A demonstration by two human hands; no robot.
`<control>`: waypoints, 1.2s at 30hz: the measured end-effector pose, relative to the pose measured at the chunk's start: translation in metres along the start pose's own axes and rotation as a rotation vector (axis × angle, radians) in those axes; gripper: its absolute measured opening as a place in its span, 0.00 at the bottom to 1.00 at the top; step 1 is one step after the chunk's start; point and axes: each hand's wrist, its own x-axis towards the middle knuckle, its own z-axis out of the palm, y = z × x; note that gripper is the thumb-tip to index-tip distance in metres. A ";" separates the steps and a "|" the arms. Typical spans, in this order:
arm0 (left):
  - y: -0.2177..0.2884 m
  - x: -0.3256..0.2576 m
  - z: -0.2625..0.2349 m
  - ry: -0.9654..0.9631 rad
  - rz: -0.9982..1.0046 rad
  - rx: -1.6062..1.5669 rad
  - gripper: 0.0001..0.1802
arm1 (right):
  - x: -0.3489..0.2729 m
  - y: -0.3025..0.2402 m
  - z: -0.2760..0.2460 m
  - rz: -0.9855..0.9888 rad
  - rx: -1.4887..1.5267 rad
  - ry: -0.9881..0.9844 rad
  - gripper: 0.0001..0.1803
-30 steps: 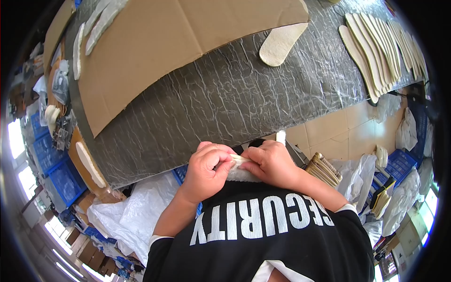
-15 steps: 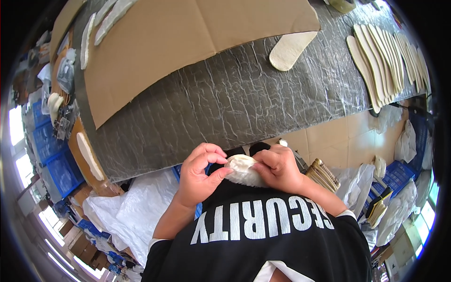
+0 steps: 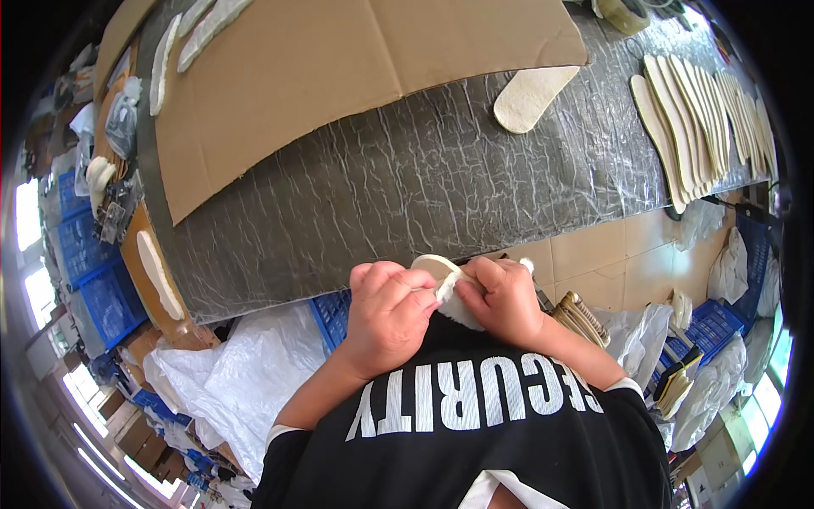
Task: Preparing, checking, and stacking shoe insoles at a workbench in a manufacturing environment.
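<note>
Between my two hands is a fleece insole [image 3: 436,265], cream and smooth on one face, with white fluff on the other. My left hand [image 3: 386,316] is closed, its fingertips and thumb pinching the fluffy edge. My right hand [image 3: 504,299] grips the same insole with thumb and bent fingers, close beside the left. The insole looks bent or peeled back between them; my fingers hide much of it. It is held in front of my chest, at the near edge of the table [image 3: 339,199].
A large cardboard sheet [image 3: 280,76] covers the table's far left. One insole [image 3: 532,100] lies partly under its corner; rows of insoles [image 3: 678,127] stand at the right, near a tape roll [image 3: 623,13]. White plastic sheeting [image 3: 246,365] and a blue crate [image 3: 331,316] are below the table edge.
My left hand has turned inward and moved right, from a loose fingertip hold to a tighter pinch. More of the insole's smooth cream face now shows, and its edge is folded.
</note>
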 end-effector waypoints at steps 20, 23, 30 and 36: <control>-0.089 -0.025 -0.003 0.180 -0.756 -0.270 0.04 | 0.094 0.008 0.063 -0.225 -0.513 -0.280 0.25; -0.103 -0.031 0.003 0.197 -0.749 -0.104 0.04 | 0.091 0.031 0.076 -0.456 -0.224 -0.147 0.29; -0.112 -0.032 0.008 0.252 -0.726 -0.016 0.05 | 0.091 0.036 0.075 -0.509 -0.361 -0.266 0.24; -0.113 -0.022 0.005 0.178 -0.752 -0.008 0.04 | 0.087 0.028 0.080 -0.524 -0.524 -0.320 0.24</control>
